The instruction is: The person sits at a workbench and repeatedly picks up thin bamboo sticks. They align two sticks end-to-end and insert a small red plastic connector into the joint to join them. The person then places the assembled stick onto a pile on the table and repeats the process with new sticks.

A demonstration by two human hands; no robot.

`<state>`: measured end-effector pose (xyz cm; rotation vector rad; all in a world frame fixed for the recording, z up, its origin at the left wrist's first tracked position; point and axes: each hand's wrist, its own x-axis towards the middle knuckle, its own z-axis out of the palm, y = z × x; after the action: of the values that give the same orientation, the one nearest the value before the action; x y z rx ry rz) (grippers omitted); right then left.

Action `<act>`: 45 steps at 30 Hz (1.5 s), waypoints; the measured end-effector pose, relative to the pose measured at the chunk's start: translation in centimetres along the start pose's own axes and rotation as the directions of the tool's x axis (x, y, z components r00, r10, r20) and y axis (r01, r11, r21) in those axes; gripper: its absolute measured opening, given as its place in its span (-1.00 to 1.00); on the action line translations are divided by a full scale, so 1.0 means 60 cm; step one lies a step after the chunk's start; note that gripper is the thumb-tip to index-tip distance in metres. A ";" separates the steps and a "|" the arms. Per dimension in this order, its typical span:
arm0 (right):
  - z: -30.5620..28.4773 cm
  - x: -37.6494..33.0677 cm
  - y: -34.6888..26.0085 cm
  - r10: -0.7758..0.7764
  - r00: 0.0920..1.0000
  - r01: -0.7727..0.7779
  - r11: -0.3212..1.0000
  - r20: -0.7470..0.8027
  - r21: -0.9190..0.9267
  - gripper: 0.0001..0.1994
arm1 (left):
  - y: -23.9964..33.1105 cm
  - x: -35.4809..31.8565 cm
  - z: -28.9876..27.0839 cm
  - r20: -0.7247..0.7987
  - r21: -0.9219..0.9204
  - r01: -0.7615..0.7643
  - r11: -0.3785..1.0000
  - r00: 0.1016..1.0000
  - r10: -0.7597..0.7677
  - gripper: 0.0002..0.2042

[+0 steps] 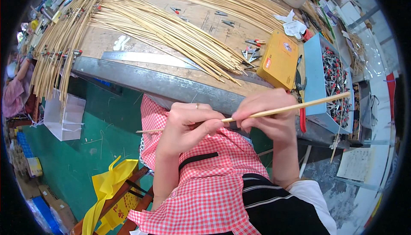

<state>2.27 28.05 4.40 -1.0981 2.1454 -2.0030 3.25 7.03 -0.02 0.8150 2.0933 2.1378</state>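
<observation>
Both hands are close together above the person's lap, pinching one slender pale stick (308, 102) between thumbs and fingers. Left hand (186, 126), with a ring (197, 106) on one finger, grips it near the middle; right hand (269, 112) holds it just beside, the thumbs almost meeting. The stick runs across the front edge of the desk (96, 42), its thin end showing past the left wrist and its thicker end rising slightly to the right, in front of a light-blue box (315, 76) full of small clips (336, 70). Beside that box lies a yellow box (279, 59). Farther left, loose sticks (171, 29) fan over the desk, partly covering a metal ruler (150, 59); another bundle (60, 51), fastened with clips, hangs over the edge. Below the hands spreads a red-and-white checked apron (205, 192); a yellow bag (107, 181) hangs at lower left.
</observation>
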 end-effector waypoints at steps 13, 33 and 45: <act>-0.150 0.086 0.162 0.333 0.943 -0.062 0.249 0.026 -0.966 -0.81 | -0.009 0.006 -0.011 -0.163 0.283 -0.047 0.958 0.982 0.096 -0.93; 0.048 -0.022 0.051 0.465 0.881 -0.345 0.761 -0.091 0.549 -0.63 | -0.005 0.011 -0.003 -0.335 0.317 -0.027 0.948 0.932 0.139 -0.94; 0.078 -0.031 0.061 0.334 0.888 -0.276 0.937 -0.315 0.215 -0.74 | -0.009 0.007 0.001 -0.301 0.324 -0.017 0.946 0.946 0.120 -0.94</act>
<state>4.06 24.64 -0.52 -0.3693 2.0755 -2.2946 2.76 7.29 -0.39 0.6011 2.6623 2.1156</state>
